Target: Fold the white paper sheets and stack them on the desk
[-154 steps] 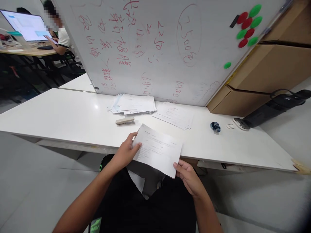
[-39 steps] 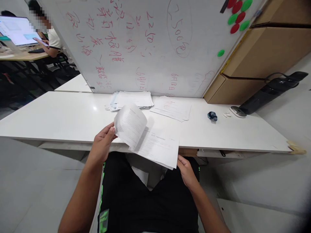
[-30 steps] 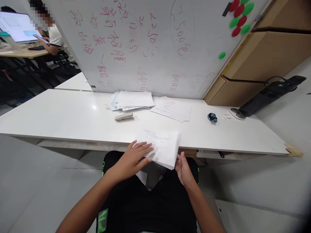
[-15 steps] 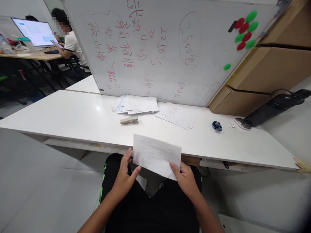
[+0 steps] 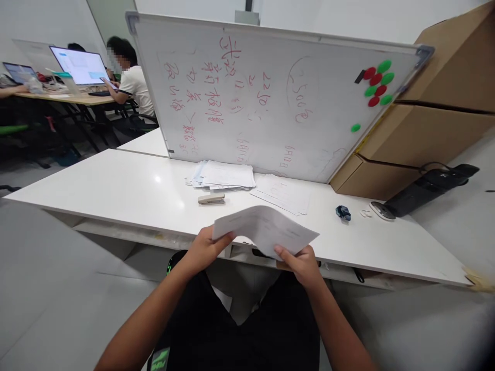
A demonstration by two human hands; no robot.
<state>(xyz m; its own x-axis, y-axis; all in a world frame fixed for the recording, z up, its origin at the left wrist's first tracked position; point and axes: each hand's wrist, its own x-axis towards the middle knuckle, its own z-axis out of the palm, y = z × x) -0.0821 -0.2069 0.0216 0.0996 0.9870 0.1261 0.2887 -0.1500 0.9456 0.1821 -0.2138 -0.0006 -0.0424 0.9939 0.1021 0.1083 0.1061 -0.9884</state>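
- Left hand (image 5: pixel 209 247) grasps the printed paper (image 5: pixel 266 224) at its 8 o'clock end;
- Right hand (image 5: pixel 303 264) pinches the same paper at about 4 o'clock, thumb lying on its near face;
- The paper, bowed between both hands, is held above the near edge of the white desk (image 5: pixel 116 185);
- Around the paper: stapler (image 5: pixel 211 200) at 10 o'clock; thick paper pile (image 5: pixel 228 175) at 11; thinner paper stack (image 5: pixel 286 193) at 1.

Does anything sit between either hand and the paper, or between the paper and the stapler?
Nothing visible does: the left hand and right hand both hold the paper directly, and only white tabletop shows between it and the stapler.
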